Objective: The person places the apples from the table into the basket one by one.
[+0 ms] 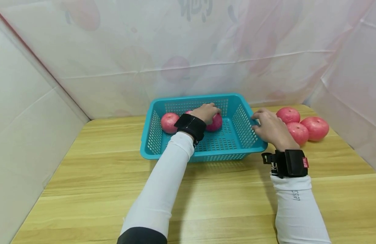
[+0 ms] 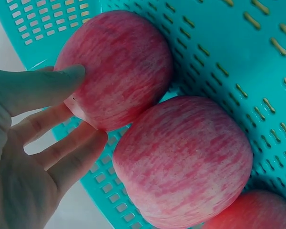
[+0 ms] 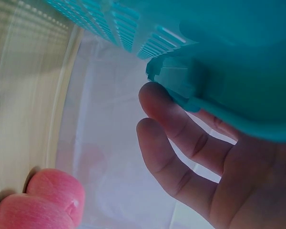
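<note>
My left hand [image 1: 205,113] reaches into a turquoise basket [image 1: 192,156]. In the left wrist view its thumb and fingers hold the side of a red-striped apple [image 2: 119,67]. A second apple [image 2: 183,160] touches that one, and part of a third apple [image 2: 260,214] shows at the lower edge. The head view has the third apple [image 1: 169,122] at the basket's left end. My right hand [image 1: 271,129] grips the basket's right rim. In the right wrist view two of its fingers [image 3: 159,148] curve below the rim, while the thumb is hidden.
Three more apples, a rear one [image 1: 288,115], a front one [image 1: 297,133] and a right one [image 1: 316,128], sit together on the wooden table [image 1: 93,189], right of the basket. Pale cloth walls [image 1: 115,51] rise behind the table and at both sides.
</note>
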Demonstrator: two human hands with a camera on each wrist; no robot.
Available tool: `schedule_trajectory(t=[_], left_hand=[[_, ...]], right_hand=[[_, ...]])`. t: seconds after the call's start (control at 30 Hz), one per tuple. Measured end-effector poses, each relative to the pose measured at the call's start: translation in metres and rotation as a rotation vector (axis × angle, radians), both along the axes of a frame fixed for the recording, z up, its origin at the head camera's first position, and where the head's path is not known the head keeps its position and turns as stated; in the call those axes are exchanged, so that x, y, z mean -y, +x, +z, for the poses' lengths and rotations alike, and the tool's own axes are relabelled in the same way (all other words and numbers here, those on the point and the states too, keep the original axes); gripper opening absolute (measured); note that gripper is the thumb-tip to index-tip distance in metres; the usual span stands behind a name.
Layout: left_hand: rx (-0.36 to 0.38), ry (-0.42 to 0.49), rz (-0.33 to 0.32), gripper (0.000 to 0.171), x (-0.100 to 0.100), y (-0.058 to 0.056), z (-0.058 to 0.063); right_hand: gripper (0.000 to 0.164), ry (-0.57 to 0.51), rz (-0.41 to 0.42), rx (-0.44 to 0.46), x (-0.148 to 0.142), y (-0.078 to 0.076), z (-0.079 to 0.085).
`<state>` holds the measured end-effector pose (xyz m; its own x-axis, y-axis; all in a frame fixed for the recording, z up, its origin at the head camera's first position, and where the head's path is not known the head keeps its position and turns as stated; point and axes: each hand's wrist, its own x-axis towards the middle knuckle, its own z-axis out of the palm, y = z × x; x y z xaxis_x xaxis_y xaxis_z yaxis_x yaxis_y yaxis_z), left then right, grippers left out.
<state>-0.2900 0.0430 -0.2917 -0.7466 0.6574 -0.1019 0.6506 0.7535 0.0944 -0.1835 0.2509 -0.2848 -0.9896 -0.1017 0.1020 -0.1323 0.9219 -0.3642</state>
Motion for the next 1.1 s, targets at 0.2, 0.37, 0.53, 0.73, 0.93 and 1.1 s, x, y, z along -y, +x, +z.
schedule_trajectory(t=[0.2, 0.37, 0.53, 0.73, 0.93, 1.1], left_hand=[[-0.015, -0.012, -0.016, 0.05, 0.0, 0.0, 0.001], [-0.037, -0.052, 0.005, 0.052, -0.002, -0.002, -0.004], [-0.052, -0.084, 0.047, 0.057, -0.002, -0.004, -0.008], [-0.047, -0.078, 0.059, 0.057, -0.001, -0.002, -0.007], [-0.071, -0.06, 0.03, 0.055, 0.004, 0.002, 0.007], [-0.087, -0.007, -0.028, 0.05, 0.008, 0.003, 0.024]], right_hand=[[0.036, 0.002, -0.003, 0.0, 0.0, 0.0, 0.001], [0.036, 0.004, 0.001, 0.002, 0.0, 0.0, 0.001], [0.037, -0.002, 0.006, 0.006, 0.002, 0.001, 0.001], [0.037, 0.0, 0.01, 0.004, 0.003, 0.001, 0.0], [0.037, -0.002, 0.009, 0.008, 0.003, 0.001, 0.0], [0.036, -0.001, 0.003, 0.007, 0.001, 0.001, 0.001]])
